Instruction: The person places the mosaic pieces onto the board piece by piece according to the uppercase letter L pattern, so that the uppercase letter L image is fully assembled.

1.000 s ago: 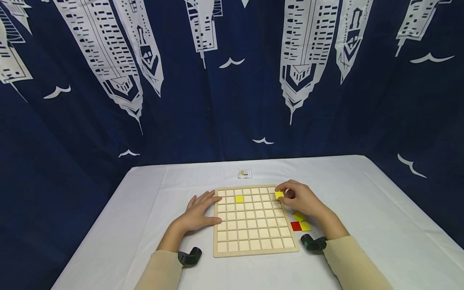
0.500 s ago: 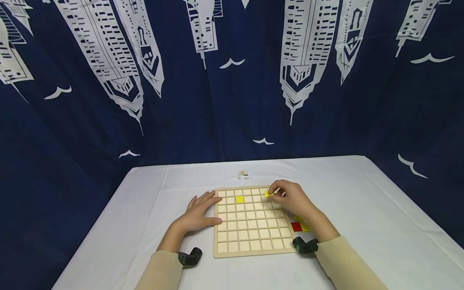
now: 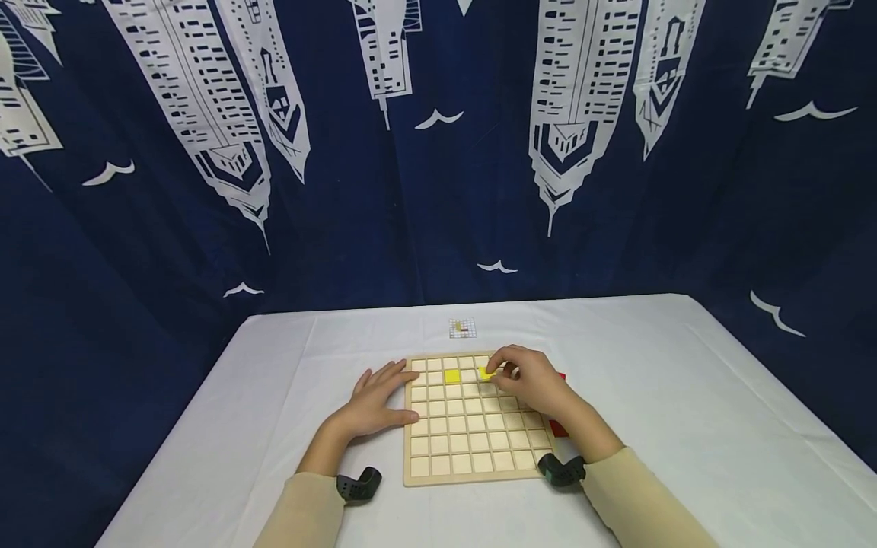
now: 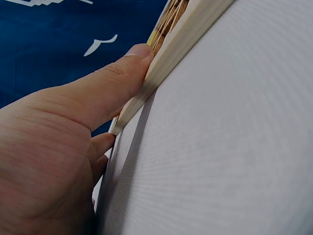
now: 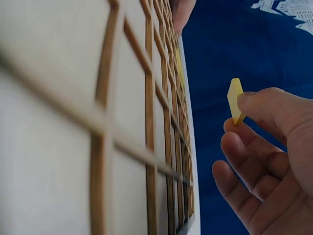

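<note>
A wooden grid board (image 3: 457,443) lies on the white table, its square cells pale and framed by raised slats. One yellow tile (image 3: 452,376) sits in a cell of the second row. My right hand (image 3: 534,380) pinches another yellow tile (image 5: 235,100) between thumb and index finger, held just above the board's upper rows, right of the seated tile. My left hand (image 3: 373,403) rests along the board's left edge with fingers spread, and its thumb (image 4: 115,81) touches the wooden rim.
Beyond the board's far edge lies a small printed grid card (image 3: 462,328). Red tiles (image 3: 558,428) show partly beside the board's right edge, behind the right forearm. A dark blue curtain (image 3: 425,190) with white buildings hangs behind the table.
My right hand has carried the yellow tile leftward from the board's right edge to over the upper cells. Its forearm now covers the loose yellow tiles. The left hand has stayed still.
</note>
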{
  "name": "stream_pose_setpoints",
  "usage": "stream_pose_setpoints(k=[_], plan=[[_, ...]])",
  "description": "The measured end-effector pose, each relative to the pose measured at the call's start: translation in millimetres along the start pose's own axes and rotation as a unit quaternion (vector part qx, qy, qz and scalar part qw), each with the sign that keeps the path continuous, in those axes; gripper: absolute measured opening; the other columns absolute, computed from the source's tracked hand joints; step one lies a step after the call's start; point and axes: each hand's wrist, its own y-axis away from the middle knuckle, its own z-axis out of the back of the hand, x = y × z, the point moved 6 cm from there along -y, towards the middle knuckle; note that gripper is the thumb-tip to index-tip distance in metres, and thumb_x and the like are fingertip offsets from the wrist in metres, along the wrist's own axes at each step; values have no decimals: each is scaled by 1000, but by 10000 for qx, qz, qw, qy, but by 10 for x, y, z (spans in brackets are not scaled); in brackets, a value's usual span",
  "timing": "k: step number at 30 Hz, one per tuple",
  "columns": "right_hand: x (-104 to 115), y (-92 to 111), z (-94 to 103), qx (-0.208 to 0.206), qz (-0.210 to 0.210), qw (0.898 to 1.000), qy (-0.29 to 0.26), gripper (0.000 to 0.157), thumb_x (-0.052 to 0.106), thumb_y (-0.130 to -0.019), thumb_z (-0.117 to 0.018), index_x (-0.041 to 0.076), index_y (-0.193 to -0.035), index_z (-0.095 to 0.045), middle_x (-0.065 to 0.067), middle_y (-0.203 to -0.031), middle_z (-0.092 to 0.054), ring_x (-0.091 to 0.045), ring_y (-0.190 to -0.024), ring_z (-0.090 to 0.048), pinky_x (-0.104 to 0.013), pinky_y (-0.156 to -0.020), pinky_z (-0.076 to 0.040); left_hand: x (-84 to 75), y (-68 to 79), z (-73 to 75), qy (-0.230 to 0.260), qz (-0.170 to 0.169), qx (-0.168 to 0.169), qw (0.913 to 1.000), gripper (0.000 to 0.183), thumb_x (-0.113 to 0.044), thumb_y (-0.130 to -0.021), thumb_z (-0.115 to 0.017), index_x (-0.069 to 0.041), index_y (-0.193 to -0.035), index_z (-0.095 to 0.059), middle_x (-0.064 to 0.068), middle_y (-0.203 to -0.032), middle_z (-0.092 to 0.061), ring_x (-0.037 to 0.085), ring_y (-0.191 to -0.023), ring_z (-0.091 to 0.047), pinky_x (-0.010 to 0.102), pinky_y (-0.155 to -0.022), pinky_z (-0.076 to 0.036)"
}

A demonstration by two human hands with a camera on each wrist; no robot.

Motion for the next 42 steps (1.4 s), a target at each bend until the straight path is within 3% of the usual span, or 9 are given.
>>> stream_pose_setpoints(k=[8,21,29,37,42], plan=[[103,-54,-137,215,-212,9993,207,11,9,-87,-74,18,-92,-70,3,-98,-71,-9,-80,-56,-22,-70,-48,9,12,10,-15,20,45,10000,75,-45,-83,-77,-23,-148,-48,6,-167,-25,30,-157,-15,58,-126,3],[146,-63,-372,352,-374,9980,367,13,13,-84,-79,19,-89,-69,8,-75,-60,-6,-69,-51,-21,-65,-42,8,19,32,-33,19,55,10000,75,-46,-84,-76,-22,-149,-47,7,-167,-25,30,-157,-15,58,-126,3],[150,-44,-456,97,-435,9967,683,14,19,-81,-81,23,-87,-70,13,-79,-60,-6,-71,-50,-22,-66,-42,-7,14,27,-40,61,67,10000,75,-46,-84,-77,-23,-148,-47,6,-167,-24,30,-157,-14,57,-126,3],[115,-38,-464,-207,-227,9976,623,10,13,-82,-79,21,-86,-73,7,-88,-63,-5,-73,-51,-20,-65,-42,-2,-1,21,-24,34,62,10000,75,-47,-84,-77,-23,-148,-48,6,-167,-24,30,-157,-14,58,-126,3],[84,-28,-485,-156,-277,9983,486,11,13,-84,-78,22,-90,-75,9,-91,-65,-4,-73,-51,-20,-66,-43,4,-3,10,-17,70,63,10000,75,-46,-83,-77,-23,-148,-48,6,-167,-25,30,-157,-14,58,-126,3]])
